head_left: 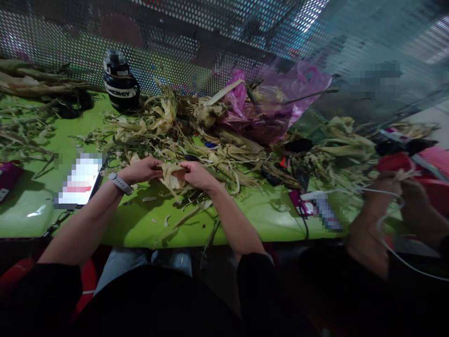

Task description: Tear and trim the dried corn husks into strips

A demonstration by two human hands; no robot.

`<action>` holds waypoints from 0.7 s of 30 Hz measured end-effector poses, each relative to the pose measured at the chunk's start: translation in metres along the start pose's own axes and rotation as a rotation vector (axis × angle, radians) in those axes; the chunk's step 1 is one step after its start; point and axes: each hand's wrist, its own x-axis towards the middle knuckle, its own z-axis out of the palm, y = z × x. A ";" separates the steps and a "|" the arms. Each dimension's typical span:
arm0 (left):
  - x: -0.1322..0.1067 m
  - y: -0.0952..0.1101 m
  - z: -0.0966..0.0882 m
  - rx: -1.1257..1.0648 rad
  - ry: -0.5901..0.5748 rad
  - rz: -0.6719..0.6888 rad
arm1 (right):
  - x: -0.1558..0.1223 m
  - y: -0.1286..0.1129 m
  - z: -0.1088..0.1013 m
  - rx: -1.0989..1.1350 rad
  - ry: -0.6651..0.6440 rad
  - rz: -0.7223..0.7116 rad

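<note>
Between my two hands is a pale, dry corn husk (172, 176), held just above the front part of the green table. My left hand (144, 169), with a light watch on its wrist, pinches the husk's left side. The fingers of my right hand (196, 174) are closed on its right side. Behind and around them lies a heap of dried husks and leaves (140, 126), touching or close to both hands. Small scraps and a long strip of leaf lie on the table below the husk.
A phone with a lit screen (80, 181) lies left of my forearm. A dark bottle (119, 86) stands behind the heap, near a pink plastic bag (259, 107). A second phone with a white cable (327, 210) lies to the right, beside another person's hands (382, 196). Perforated metal sheet (196, 42) borders the back.
</note>
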 end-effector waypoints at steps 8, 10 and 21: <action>0.001 0.003 0.004 0.069 -0.007 -0.031 | 0.001 0.005 -0.006 -0.213 -0.019 -0.075; -0.001 0.010 0.006 0.141 0.024 -0.022 | 0.001 0.005 -0.006 -0.252 -0.007 -0.087; -0.008 0.029 0.016 0.558 0.237 0.060 | -0.005 0.001 0.001 -0.577 0.160 -0.201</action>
